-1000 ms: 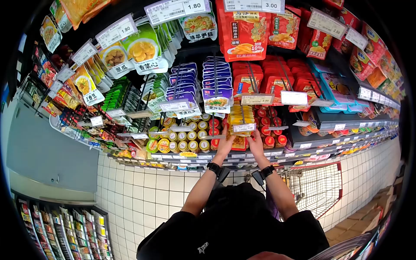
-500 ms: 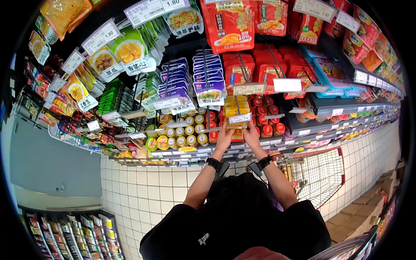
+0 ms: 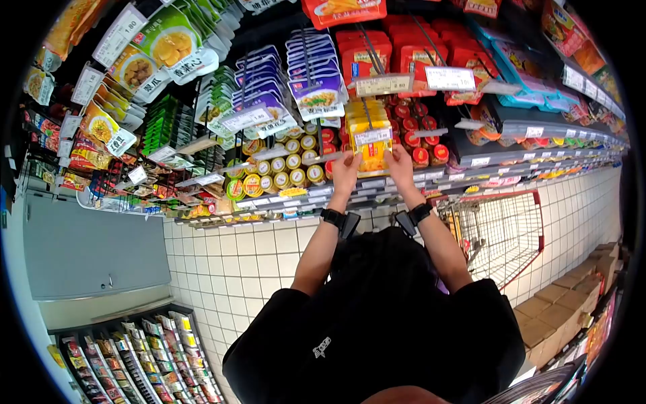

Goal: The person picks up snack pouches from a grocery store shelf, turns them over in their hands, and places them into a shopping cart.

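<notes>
Yellow packets (image 3: 371, 158) hang in a row on a hook at the middle of the shelf, with a price tag (image 3: 372, 137) in front of them. My left hand (image 3: 346, 172) pinches the left edge of the front packet. On its right edge my right hand (image 3: 400, 167) has its fingers closed in the same way. Jars with red lids (image 3: 420, 156) stand just right of the packets, and jars with gold lids (image 3: 295, 161) stand to the left. Red packets (image 3: 363, 57) hang above.
Purple packets (image 3: 314, 74) hang at upper left of my hands. A wire shopping cart (image 3: 508, 236) stands on the tiled floor at right, near cardboard boxes (image 3: 555, 306). A grey door (image 3: 97, 246) is at left, above another stocked shelf (image 3: 128, 357).
The view has tilted, and the shelf sits higher in it. My hands are now lower on the yellow packets, and more of the front packet shows below the price tag.
</notes>
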Demonstrator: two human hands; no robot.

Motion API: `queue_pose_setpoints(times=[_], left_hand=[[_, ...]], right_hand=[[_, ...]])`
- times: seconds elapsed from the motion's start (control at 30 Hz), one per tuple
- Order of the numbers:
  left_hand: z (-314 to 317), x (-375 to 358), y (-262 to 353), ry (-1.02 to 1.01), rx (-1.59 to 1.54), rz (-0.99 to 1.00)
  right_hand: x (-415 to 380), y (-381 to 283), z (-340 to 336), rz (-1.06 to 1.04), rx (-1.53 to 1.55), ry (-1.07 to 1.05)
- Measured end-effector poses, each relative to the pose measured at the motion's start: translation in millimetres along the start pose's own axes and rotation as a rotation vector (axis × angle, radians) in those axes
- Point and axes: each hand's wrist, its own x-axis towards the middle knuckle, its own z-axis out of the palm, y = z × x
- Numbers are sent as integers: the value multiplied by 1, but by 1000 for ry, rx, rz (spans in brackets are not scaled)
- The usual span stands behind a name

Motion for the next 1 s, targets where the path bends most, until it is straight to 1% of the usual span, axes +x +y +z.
queue_pose_setpoints(times=[0.03,0.13,0.17,0.2,0.37,0.43,0.6,0.67,0.8,0.87,1.0], left_hand=[[0,-2,3,-10,-61,-5],[-6,-6,12,-46,-24,-27],[-6,-9,18,-76,-113,-62],[-7,-12,21,-85,-126,-69],[-11,-26,39,-113,-131,-146],[-12,-30,42,-145,-208,-191],[-12,-42,45,-201,-173,-227],[-11,-45,43,-282,-161,-261],[0,-54,59,-328,-190,-340],[5,-55,63,-407,-192,-378],[18,-59,80,-489,-171,-390]], right_hand=[[0,-1,-2,50,59,-22],[-9,-19,-5,112,39,-38],[-12,-25,-6,142,46,-47],[-14,-30,-7,170,53,-56],[-30,-52,-14,178,65,-64],[-36,-57,-19,198,79,-93],[-56,-73,-31,234,100,-78],[-64,-84,-38,242,109,-67],[-76,-90,-56,259,105,-39],[-81,-91,-66,250,122,-33],[-89,-104,-86,260,133,1]])
